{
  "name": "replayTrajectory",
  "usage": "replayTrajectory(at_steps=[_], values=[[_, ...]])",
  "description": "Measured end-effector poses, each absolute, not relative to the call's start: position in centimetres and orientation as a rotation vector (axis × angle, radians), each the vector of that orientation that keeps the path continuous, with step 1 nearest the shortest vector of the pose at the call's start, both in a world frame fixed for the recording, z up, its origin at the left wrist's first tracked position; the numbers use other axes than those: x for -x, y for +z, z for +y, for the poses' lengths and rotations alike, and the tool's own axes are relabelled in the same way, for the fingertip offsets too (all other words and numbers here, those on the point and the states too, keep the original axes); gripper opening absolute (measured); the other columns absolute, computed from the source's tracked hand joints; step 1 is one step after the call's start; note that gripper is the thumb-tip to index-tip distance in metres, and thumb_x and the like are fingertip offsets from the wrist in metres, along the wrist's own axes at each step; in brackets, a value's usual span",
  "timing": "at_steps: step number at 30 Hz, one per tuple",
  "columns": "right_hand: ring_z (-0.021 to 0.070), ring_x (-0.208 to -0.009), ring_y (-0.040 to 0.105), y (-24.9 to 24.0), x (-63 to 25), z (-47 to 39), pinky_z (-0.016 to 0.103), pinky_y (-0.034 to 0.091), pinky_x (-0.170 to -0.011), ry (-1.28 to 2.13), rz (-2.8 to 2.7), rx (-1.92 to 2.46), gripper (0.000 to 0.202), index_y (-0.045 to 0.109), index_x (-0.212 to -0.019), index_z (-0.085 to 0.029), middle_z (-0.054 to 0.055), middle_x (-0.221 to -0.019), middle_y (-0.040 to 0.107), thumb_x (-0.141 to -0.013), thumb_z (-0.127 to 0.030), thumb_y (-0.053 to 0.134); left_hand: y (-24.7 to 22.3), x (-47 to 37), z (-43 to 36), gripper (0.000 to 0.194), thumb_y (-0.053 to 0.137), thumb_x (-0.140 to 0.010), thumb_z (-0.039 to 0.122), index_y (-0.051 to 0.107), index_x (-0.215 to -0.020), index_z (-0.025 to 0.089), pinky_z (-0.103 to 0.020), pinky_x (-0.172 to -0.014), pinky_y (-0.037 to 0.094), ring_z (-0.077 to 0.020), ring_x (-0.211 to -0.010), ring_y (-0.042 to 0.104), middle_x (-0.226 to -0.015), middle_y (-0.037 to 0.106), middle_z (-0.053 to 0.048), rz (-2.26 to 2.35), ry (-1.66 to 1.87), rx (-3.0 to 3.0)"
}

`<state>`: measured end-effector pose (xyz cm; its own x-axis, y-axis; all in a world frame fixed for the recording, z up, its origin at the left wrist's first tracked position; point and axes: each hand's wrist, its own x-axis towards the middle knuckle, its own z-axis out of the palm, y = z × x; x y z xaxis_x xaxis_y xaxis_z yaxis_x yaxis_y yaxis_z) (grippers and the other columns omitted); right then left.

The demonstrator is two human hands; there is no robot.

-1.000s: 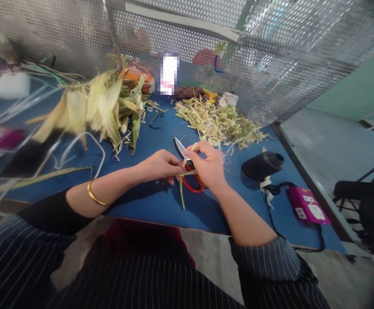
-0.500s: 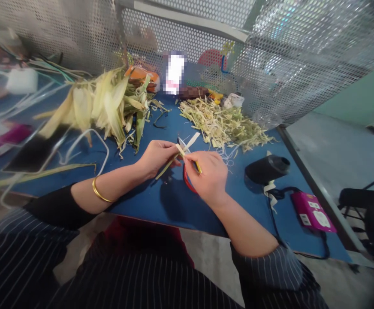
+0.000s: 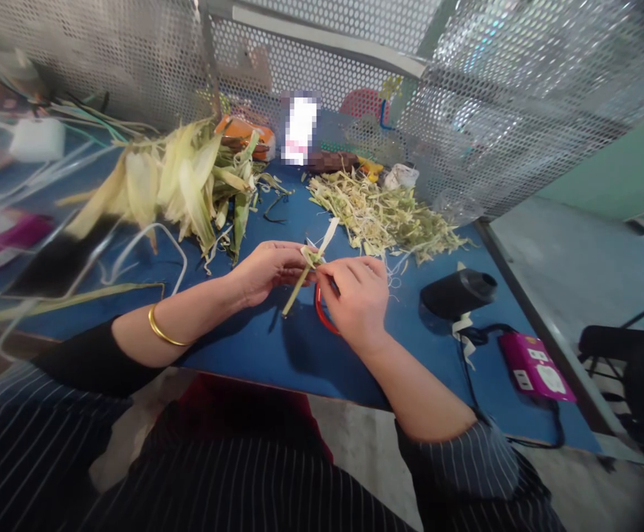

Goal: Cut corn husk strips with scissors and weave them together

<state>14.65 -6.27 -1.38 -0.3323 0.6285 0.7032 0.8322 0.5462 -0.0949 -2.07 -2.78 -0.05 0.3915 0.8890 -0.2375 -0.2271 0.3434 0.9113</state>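
Both hands meet above the blue table. My left hand is closed, pinching a pale corn husk strip between thumb and fingers. The strip is folded or looped at the fingertips, with one end pointing up and away and a narrower greenish end hanging toward me. My right hand is closed too, thumb and forefinger pinching the strip right beside the left fingertips. Scissors with a red handle lie beneath my right hand, mostly covered by it; a bit of blade shows beyond the fingers.
Large corn husks are heaped at back left, shredded husk at back right. A black cylindrical object and a magenta power strip with black cable stand right. A white cable curves at left. Perforated metal panels close off the back.
The husk strip has turned: its upper end points more steeply up, and its hanging end has swung right. My right fingers have shifted slightly at the fold.
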Motion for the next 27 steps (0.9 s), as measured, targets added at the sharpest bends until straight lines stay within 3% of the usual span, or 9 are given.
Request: replayTrajectory(at_steps=[8, 13, 18, 21, 24, 27], values=[[0.0124, -0.069, 0.055, -1.5, -14.8, -6.1, 0.034, 0.033, -0.092, -0.466, -2.138, 1.169, 0.014, 0.063, -0.083, -0.021, 0.0, -0.077, 0.067, -0.09, -0.02, 0.05, -0.6, 1.9, -2.8, 0.031, 0.075, -0.067, 0.026, 0.072, -0.096, 0.013, -0.029, -0.074, 0.05, -0.0118, -0.068, 0.064, -0.087, 0.071, -0.007, 0.882, 0.896, -0.966], [0.0143, -0.08, 0.055, -1.5, -14.4, -5.9, 0.033, 0.036, -0.092, -0.647, -2.291, 0.933, 0.016, 0.064, -0.099, -0.022, 0.001, -0.091, 0.068, -0.089, -0.018, 0.052, -0.7, 1.7, -2.9, 0.029, 0.077, -0.064, 0.026, 0.074, -0.091, 0.014, -0.027, -0.072, 0.049, -0.0122, -0.071, 0.062, -0.085, 0.071, -0.006, 0.876, 0.945, -0.976], [0.0149, -0.085, 0.056, -1.7, -14.0, -6.2, 0.035, 0.034, -0.099, -0.692, -2.497, 0.748, 0.018, 0.065, -0.093, -0.021, 0.001, -0.09, 0.066, -0.091, -0.016, 0.047, -1.3, 1.5, -2.9, 0.029, 0.076, -0.066, 0.025, 0.073, -0.092, 0.012, -0.029, -0.075, 0.049, -0.0144, -0.076, 0.064, -0.09, 0.072, -0.009, 0.828, 0.934, -1.02], [0.0137, -0.087, 0.059, -1.8, -14.2, -6.2, 0.036, 0.036, -0.097, -0.422, -2.247, 0.893, 0.013, 0.064, -0.092, -0.023, 0.0, -0.091, 0.067, -0.089, -0.019, 0.051, -1.4, 1.3, -3.1, 0.033, 0.077, -0.064, 0.026, 0.073, -0.093, 0.012, -0.029, -0.074, 0.05, -0.0134, -0.071, 0.063, -0.086, 0.072, -0.008, 0.873, 0.935, -1.068], [0.0153, -0.084, 0.061, -1.8, -14.5, -5.9, 0.033, 0.045, -0.083, 0.023, -1.85, 1.144, 0.007, 0.063, -0.081, -0.021, 0.002, -0.084, 0.066, -0.085, -0.025, 0.058, -0.9, 1.3, -3.2, 0.035, 0.077, -0.064, 0.028, 0.074, -0.095, 0.013, -0.029, -0.07, 0.05, -0.0124, -0.064, 0.063, -0.077, 0.072, -0.006, 0.957, 0.913, -1.093], [0.0143, -0.068, 0.061, -1.9, -14.7, -5.5, 0.029, 0.048, -0.068, 0.47, -1.597, 1.274, 0.014, 0.059, -0.074, -0.02, 0.001, -0.072, 0.065, -0.084, -0.029, 0.057, -0.4, 1.5, -3.2, 0.033, 0.075, -0.067, 0.029, 0.074, -0.096, 0.015, -0.029, -0.071, 0.051, -0.013, -0.065, 0.064, -0.078, 0.072, -0.007, 0.945, 0.868, -1.146]])
